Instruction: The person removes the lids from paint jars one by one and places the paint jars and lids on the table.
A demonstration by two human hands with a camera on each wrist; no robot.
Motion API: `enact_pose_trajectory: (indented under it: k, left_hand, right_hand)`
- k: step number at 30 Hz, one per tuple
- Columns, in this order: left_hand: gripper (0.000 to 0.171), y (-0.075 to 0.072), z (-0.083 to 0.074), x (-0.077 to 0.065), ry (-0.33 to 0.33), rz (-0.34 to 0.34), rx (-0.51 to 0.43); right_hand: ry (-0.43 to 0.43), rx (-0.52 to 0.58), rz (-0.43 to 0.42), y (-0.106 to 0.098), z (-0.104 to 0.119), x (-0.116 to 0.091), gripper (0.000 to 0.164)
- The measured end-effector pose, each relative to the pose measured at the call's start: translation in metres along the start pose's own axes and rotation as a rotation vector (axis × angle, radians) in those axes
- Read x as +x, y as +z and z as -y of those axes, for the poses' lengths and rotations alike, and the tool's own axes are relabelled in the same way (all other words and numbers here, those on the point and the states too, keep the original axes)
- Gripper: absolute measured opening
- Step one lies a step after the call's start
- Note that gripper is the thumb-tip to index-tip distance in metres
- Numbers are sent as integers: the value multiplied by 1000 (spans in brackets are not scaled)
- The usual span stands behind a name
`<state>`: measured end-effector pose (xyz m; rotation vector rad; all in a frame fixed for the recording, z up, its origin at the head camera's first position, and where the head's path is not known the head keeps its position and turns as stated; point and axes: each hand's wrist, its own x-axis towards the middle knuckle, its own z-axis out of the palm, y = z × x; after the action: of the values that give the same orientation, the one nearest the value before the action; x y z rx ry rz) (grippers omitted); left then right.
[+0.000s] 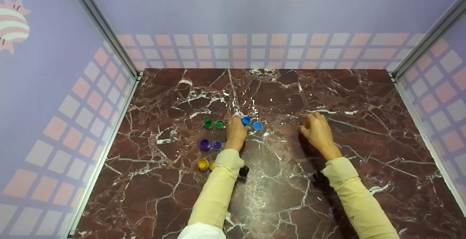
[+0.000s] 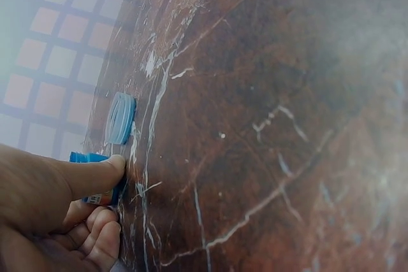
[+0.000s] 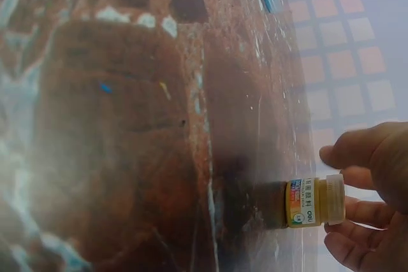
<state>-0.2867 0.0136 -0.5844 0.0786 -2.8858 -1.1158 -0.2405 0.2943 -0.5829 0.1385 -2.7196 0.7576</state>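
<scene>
My left hand (image 1: pixel 236 131) pinches an uncapped blue paint jar (image 1: pixel 246 121) standing on the marble table. In the left wrist view, the thumb lies along the side of this jar (image 2: pixel 89 157), with the other fingers curled beyond it. Its flipped-open lid (image 2: pixel 120 119) sits right beside it. Farther right, my right hand (image 1: pixel 317 131) is lowered around a capped ochre paint jar (image 3: pixel 305 202), hidden in the head view. A gap shows between the thumb and this labelled jar, while the fingertips are right at its frosted cap (image 3: pixel 335 199).
Left of my left hand stand open green (image 1: pixel 208 123), purple (image 1: pixel 205 145) and yellow (image 1: pixel 203 164) paint jars, each with its lid to the right. My left sleeve (image 1: pixel 214 191) partly covers the yellow one's lid. Patterned walls (image 1: pixel 255 50) enclose the table's back and sides.
</scene>
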Motion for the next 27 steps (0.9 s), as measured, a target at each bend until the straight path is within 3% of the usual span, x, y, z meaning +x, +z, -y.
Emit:
enact_pose_trajectory:
  k: [8, 20, 27]
  left_hand:
    - [30, 2, 1, -3, 28, -16, 17]
    - [39, 0, 2, -3, 5, 57, 26]
    - [39, 5, 5, -8, 28, 16, 23]
  right_hand:
    - [-8, 9, 4, -1, -2, -8, 31]
    - [-9, 33, 31, -2, 5, -20, 28]
    - [-9, 58, 39, -4, 9, -29, 30]
